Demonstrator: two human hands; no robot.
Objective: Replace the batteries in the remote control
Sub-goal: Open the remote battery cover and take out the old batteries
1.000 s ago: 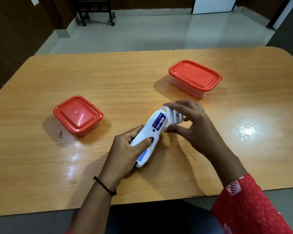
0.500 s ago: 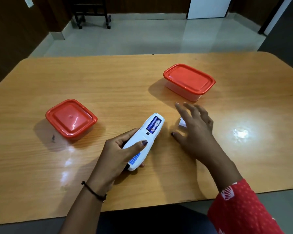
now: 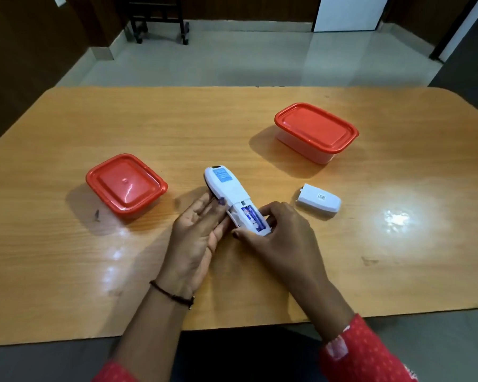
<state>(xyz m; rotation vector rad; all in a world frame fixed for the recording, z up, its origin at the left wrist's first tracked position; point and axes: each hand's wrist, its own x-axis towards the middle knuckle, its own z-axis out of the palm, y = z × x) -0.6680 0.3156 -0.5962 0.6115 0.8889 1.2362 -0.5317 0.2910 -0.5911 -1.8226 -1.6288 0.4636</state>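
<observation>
Wood table (image 3: 66, 257) shines, on grey tile floor (image 3: 232, 64). Both hands, left hand (image 3: 196, 232) and right hand (image 3: 276, 232), grip the remote (image 3: 229, 191); its cover (image 3: 318, 201) lies beside.

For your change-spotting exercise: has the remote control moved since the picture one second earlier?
Yes. The remote control has been turned end for end: its open battery bay, earlier pointing toward the rectangular red-lidded box, now points toward the person.

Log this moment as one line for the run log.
stage: cover off | battery cover: on table | remote: held by left hand and right hand | batteries: in
</observation>
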